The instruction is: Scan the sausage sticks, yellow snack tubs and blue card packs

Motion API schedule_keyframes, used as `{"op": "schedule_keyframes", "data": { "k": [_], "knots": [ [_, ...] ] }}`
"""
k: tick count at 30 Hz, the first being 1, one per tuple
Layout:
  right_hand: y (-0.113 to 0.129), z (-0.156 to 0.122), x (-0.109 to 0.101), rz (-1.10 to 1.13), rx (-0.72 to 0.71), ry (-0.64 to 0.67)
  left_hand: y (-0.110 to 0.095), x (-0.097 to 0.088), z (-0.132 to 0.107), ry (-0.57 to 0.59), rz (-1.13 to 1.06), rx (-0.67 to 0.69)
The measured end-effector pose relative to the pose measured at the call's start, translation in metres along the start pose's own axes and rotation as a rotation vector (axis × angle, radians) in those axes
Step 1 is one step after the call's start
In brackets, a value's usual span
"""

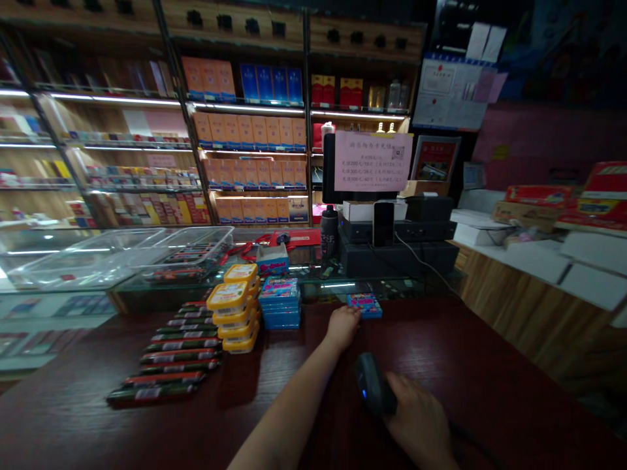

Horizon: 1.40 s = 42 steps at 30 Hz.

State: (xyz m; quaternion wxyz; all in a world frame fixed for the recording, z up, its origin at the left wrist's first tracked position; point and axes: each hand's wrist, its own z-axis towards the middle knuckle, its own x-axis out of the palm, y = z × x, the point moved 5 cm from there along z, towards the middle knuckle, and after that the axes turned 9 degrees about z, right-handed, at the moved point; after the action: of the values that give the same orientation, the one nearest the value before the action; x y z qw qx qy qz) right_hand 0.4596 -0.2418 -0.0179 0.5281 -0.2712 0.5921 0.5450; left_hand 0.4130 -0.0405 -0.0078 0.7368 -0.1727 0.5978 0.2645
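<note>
My left hand (pixel 343 324) reaches forward across the dark red counter (pixel 490 365), its fingers closed on the near edge of a small blue and pink box (pixel 364 304) that lies flat by the glass case. My right hand (pixel 420 423) is wrapped round the handle of a black barcode scanner (pixel 373 389) with a small blue light, its head pointing forward. To the left stands a stack of the same blue boxes (pixel 279 303), beside stacked yellow tins (pixel 235 307).
A row of long dark sticks in red and green wrappers (pixel 169 352) lies at the left. Behind the glass case (pixel 147 267) are a monitor with a paper sign (pixel 373 161), a black register (pixel 399 251), a phone (pixel 383 223) and stocked shelves (pixel 249 137).
</note>
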Motion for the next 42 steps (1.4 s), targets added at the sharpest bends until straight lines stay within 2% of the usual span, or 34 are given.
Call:
{"op": "schedule_keyframes", "data": {
  "k": [4,9,13,17,22,26,28,30,32,34,37,39,42],
  "knots": [
    [-0.001,0.000,-0.001,0.028,0.012,-0.002,0.005,-0.008,-0.001,0.009,0.120,-0.037],
    [0.000,0.000,-0.001,0.048,0.000,-0.037,0.002,-0.005,0.014,-0.083,0.149,-0.043],
    [0.002,0.001,-0.003,0.067,0.004,-0.038,-0.005,0.007,0.034,-0.009,0.141,0.039],
    [0.002,0.002,-0.007,0.069,0.009,-0.051,-0.005,0.008,0.041,0.035,0.146,0.104],
    [0.000,0.001,-0.005,0.060,0.007,-0.063,-0.001,-0.006,0.024,0.063,0.164,0.149],
    [-0.002,0.000,-0.003,0.048,-0.005,-0.059,0.013,-0.022,-0.009,0.044,0.174,0.024],
    [-0.002,-0.001,-0.003,0.043,-0.003,-0.047,0.023,-0.030,-0.032,-0.052,0.056,-0.081],
    [-0.002,-0.002,-0.003,0.045,0.000,-0.028,0.034,-0.036,-0.059,-0.251,-0.198,-0.220],
    [-0.002,-0.002,-0.003,0.045,0.006,-0.005,0.048,-0.036,-0.088,-0.485,-0.554,-0.388],
    [-0.001,-0.003,-0.004,0.041,0.004,0.007,0.058,-0.025,-0.113,-0.650,-0.972,-0.558],
    [0.001,-0.003,-0.007,0.035,0.010,0.016,0.063,-0.006,-0.136,-0.734,-1.461,-0.705],
    [0.001,-0.003,-0.011,0.049,0.019,0.022,0.064,-0.002,-0.145,-0.778,-1.580,-0.751],
    [0.000,-0.001,-0.020,0.145,0.042,0.017,0.066,-0.002,-0.154,-0.832,-1.643,-0.811]
  ]
}}
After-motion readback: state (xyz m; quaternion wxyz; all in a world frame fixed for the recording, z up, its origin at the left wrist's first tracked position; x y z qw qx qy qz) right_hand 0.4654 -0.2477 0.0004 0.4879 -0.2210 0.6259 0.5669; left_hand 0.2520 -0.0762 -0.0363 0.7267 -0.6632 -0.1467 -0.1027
